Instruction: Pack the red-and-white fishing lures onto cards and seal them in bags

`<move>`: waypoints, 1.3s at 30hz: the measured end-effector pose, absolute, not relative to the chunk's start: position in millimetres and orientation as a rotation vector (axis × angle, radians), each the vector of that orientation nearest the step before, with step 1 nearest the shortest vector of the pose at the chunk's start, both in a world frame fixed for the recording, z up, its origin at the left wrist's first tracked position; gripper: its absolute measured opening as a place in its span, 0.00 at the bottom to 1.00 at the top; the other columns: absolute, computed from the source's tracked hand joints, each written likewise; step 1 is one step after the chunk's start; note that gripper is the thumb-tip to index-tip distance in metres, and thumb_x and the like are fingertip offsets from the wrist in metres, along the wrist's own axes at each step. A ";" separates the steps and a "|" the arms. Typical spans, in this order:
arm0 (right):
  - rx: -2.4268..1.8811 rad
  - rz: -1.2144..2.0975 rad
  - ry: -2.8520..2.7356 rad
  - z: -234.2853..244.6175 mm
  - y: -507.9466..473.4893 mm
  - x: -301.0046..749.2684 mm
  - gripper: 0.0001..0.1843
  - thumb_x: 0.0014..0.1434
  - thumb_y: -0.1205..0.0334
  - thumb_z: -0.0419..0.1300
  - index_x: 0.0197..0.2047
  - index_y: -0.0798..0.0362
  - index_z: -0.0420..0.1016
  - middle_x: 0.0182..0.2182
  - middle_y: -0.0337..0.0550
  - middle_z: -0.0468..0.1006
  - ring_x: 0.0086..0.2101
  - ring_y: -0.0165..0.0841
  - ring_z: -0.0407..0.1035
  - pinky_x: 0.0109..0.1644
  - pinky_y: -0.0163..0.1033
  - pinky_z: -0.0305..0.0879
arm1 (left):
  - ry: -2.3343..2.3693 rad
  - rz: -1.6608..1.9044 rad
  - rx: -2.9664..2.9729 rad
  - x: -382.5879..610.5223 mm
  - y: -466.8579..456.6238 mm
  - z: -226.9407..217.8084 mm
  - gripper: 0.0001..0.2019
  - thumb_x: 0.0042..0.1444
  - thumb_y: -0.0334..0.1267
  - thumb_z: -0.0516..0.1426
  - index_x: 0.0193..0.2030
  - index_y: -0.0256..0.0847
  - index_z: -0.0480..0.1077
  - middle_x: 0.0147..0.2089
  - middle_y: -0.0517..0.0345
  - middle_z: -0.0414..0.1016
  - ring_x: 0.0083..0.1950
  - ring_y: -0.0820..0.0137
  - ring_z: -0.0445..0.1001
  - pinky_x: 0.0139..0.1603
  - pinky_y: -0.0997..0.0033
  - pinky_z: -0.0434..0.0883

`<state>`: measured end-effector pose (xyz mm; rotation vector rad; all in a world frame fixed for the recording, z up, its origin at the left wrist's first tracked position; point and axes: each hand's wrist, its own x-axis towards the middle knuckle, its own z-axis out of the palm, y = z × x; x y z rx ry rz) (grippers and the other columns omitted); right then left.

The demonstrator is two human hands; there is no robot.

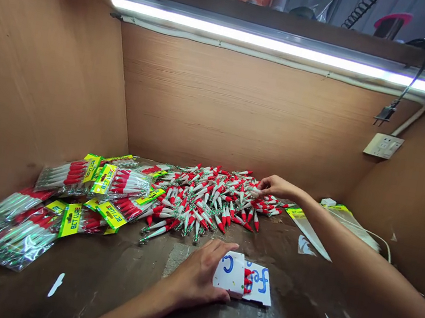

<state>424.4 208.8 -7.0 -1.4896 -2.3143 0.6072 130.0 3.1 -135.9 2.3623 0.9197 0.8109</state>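
A big pile of loose red-and-white lures (206, 198) lies at the back of the brown table. My right hand (275, 186) reaches into the pile's right side, fingers pinched on one lure. My left hand (199, 275) rests on a small white card holder (243, 281) with blue lettering near the table's front; its fingers wrap the holder's left edge. Red lure ends show inside the holder.
Several filled clear bags with yellow-green labels (80, 191) are heaped at the left. Empty bags (319, 223) lie at the right by a white cable. Wooden walls enclose three sides; a strip light (280, 45) and a wall socket (383, 146) are at the back.
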 end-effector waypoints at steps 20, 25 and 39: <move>-1.095 1.051 -1.614 11.0 157.5 460.0 0.25 0.49 0.43 0.72 0.40 0.53 0.75 0.35 0.46 0.78 0.26 0.27 0.63 0.27 0.32 0.60 | 0.881 0.807 2.350 127.4 6.6 -140.7 0.51 0.41 0.50 0.74 0.71 0.50 0.57 0.63 0.47 0.68 0.60 0.51 0.68 0.62 0.50 0.66; -1.072 1.316 -1.524 -39.2 96.8 435.0 0.23 0.48 0.45 0.74 0.35 0.54 0.74 0.28 0.39 0.75 0.23 0.25 0.61 0.27 0.33 0.57 | 0.962 0.986 2.240 132.3 4.9 -129.9 0.40 0.50 0.53 0.69 0.68 0.48 0.63 0.65 0.46 0.68 0.65 0.52 0.66 0.67 0.49 0.62; -0.999 1.166 -1.700 -102.9 5.1 343.6 0.18 0.62 0.45 0.64 0.40 0.53 0.76 0.32 0.40 0.76 0.31 0.31 0.67 0.34 0.35 0.62 | 0.924 1.081 1.750 144.2 -3.1 -112.0 0.11 0.62 0.43 0.61 0.41 0.37 0.78 0.36 0.56 0.80 0.36 0.67 0.76 0.36 0.74 0.68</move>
